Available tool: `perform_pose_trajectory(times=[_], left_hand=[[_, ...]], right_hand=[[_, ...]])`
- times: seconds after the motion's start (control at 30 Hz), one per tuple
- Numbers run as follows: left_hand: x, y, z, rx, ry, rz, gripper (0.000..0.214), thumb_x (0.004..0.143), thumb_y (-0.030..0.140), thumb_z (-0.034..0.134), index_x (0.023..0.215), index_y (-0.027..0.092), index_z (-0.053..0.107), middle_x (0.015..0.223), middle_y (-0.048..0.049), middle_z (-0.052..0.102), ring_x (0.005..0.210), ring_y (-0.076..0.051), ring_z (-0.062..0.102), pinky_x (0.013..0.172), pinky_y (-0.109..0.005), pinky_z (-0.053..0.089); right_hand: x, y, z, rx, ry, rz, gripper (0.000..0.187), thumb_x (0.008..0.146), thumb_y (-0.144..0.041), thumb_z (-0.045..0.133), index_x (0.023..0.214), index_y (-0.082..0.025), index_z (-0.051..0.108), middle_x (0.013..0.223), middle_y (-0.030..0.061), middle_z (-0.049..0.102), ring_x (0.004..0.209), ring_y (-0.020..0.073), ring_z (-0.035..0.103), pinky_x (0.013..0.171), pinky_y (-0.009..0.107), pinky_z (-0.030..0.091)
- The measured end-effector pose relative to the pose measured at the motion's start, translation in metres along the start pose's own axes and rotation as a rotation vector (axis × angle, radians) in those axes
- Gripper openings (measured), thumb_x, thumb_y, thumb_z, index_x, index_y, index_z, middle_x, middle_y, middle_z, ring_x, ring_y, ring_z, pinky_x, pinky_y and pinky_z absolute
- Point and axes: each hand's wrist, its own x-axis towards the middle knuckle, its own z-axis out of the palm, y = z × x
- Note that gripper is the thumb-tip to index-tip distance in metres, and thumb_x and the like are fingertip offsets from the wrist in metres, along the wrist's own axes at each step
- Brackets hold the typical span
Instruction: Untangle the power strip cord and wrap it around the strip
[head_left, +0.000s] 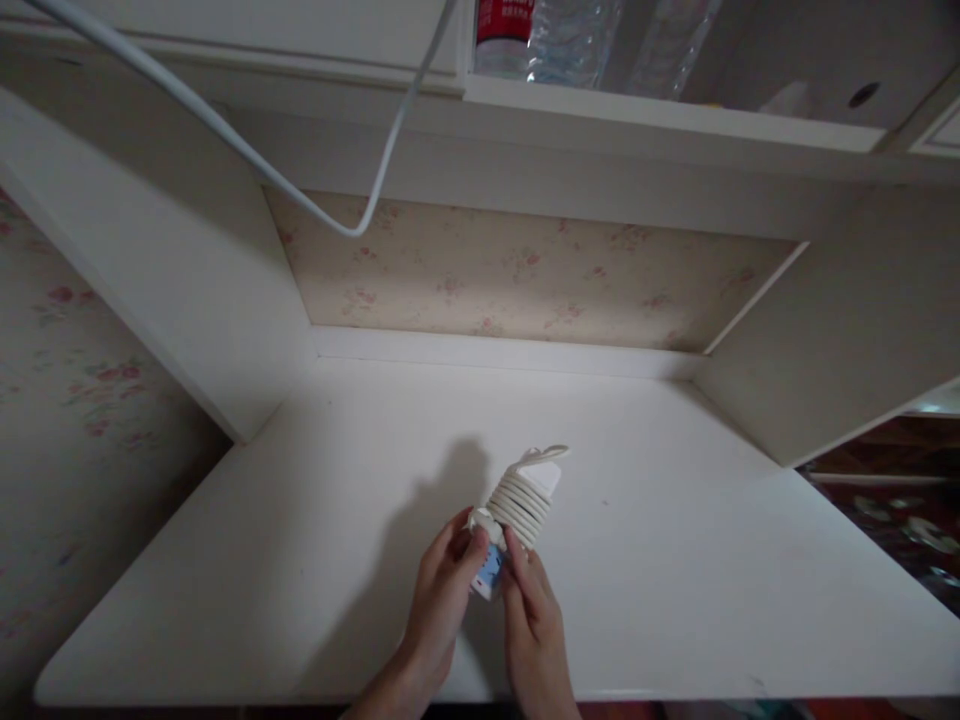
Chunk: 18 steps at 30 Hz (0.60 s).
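Both my hands hold a small white power strip [520, 508] with its white cord wound in tight coils round the body. A blue and white socket face shows at the end nearest me. My left hand [442, 595] pinches the near end from the left, fingers closed on it. My right hand [531, 610] grips the same end from the right, fingers pressed to the coils. The strip tilts away from me, just above the white desk top [315, 540]. A loop of cord sticks out at its far end.
A white cable [225, 130] hangs in a loop from above at the upper left. Plastic bottles [559, 40] stand on the shelf overhead. White side panels close in the desk; floral wallpaper [517, 275] covers the back. Dark floor with objects shows at right.
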Motion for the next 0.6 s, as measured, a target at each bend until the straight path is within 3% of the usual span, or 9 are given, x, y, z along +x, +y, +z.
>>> perform_pose_trajectory(times=[0.23, 0.43, 0.6], left_hand=[[0.004, -0.003, -0.001, 0.022, -0.059, 0.002, 0.035, 0.08, 0.043, 0.065, 0.092, 0.011, 0.071, 0.085, -0.0091, 0.07, 0.072, -0.016, 0.06, 0.064, -0.025, 0.044], [0.011, -0.005, -0.002, 0.133, -0.063, -0.027, 0.04, 0.08, 0.046, 0.063, 0.092, 0.01, 0.072, 0.079, -0.0084, 0.069, 0.07, -0.016, 0.058, 0.064, -0.025, 0.043], [0.017, -0.006, 0.002, 0.238, -0.064, -0.001, 0.044, 0.081, 0.05, 0.06, 0.089, 0.008, 0.072, 0.078, -0.0091, 0.07, 0.072, -0.018, 0.06, 0.065, -0.026, 0.044]], right_hand=[[0.003, -0.007, 0.0, 0.008, 0.057, 0.051, 0.042, 0.093, -0.035, 0.045, 0.134, -0.027, 0.052, 0.135, 0.0079, 0.053, 0.125, 0.0215, 0.049, 0.102, 0.036, 0.043], [0.008, 0.001, -0.002, 0.065, 0.066, 0.173, 0.047, 0.089, -0.045, 0.049, 0.131, -0.022, 0.056, 0.139, 0.0072, 0.05, 0.131, 0.0234, 0.043, 0.109, 0.039, 0.034], [0.018, 0.0, -0.01, 0.131, 0.11, 0.313, 0.06, 0.085, -0.05, 0.055, 0.137, -0.021, 0.048, 0.142, 0.0056, 0.046, 0.133, 0.0244, 0.041, 0.11, 0.041, 0.033]])
